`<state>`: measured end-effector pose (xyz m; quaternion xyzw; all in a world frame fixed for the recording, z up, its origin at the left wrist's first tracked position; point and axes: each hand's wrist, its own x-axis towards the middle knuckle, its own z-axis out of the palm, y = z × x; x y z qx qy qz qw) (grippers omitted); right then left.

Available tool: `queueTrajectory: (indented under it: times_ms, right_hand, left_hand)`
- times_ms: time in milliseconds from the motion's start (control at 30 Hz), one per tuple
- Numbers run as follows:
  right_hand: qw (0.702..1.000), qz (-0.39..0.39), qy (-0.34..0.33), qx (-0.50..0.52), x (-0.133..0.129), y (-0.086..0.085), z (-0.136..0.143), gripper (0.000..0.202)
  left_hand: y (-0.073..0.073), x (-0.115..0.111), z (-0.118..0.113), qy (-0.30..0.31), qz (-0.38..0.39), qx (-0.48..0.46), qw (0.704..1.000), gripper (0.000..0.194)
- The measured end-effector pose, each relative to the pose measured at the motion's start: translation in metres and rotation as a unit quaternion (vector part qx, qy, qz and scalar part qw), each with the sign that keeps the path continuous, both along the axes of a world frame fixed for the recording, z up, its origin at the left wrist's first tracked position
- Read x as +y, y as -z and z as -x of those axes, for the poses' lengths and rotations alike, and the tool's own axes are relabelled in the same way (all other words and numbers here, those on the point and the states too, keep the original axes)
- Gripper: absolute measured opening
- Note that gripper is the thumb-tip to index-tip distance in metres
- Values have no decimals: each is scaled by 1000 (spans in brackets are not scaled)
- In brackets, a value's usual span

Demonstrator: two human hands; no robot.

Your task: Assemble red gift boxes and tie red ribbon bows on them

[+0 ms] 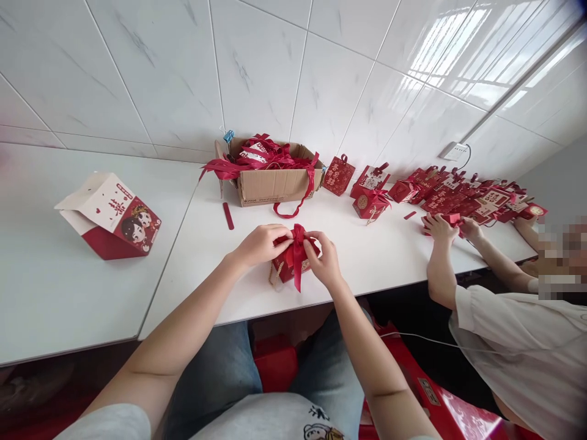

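A small red gift box (285, 269) with gold print sits on the white table in front of me, a gold cord hanging at its left side. On its top is a red ribbon bow (298, 239), one tail draped down the front. My left hand (266, 244) pinches the bow's left side between thumb and fingers. At the bow's right side, my right hand (324, 260) has its fingers closed on the ribbon too. The fingertips partly cover the ribbon loops.
Behind the box stands a cardboard carton (275, 186) heaped with red ribbons. A white-and-red paper box (120, 220) stands at left. Several red boxes (447, 195) line the wall at right, where a co-worker's hands (441, 231) handle another. A red strip (228, 216) lies nearby.
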<state>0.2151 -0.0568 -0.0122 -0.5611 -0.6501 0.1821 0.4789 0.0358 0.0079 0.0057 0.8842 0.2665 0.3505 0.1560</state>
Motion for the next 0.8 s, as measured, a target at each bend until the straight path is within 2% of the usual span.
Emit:
queueTrajectory:
  times_ms: [167, 233, 367, 433, 500, 600, 667, 800]
  right_hand:
    - [995, -13, -15, -93, 2, -8, -26, 17]
    - [992, -12, -38, -121, -2, -18, -32, 17]
    - [980, 26, -131, -150, -17, -48, -40, 17]
    - [978, 23, -130, -160, -18, -61, -43, 19]
    - [980, -16, -118, -160, -12, -66, -44, 32]
    - [966, -39, -190, -172, 8, -63, -40, 50]
    - [954, -15, -236, -186, 20, -56, -37, 48]
    - [947, -8, -220, -234, 27, -45, -34, 32]
  left_hand:
    - [1, 1, -1, 15, 4, -8, 1000, 15]
    - [2, 1, -1, 17, 6, -12, 1000, 15]
    - [4, 2, -1, 27, 8, -13, 1000, 16]
    - [4, 2, -1, 34, 4, -11, 999, 16]
    - [4, 3, -2, 38, 2, -7, 999, 15]
    - [2, 4, -3, 43, 0, 6, 999, 14]
    - [0, 5, -4, 46, -4, 17, 999, 14]
    - [-4, 5, -6, 40, -17, 39, 998, 15]
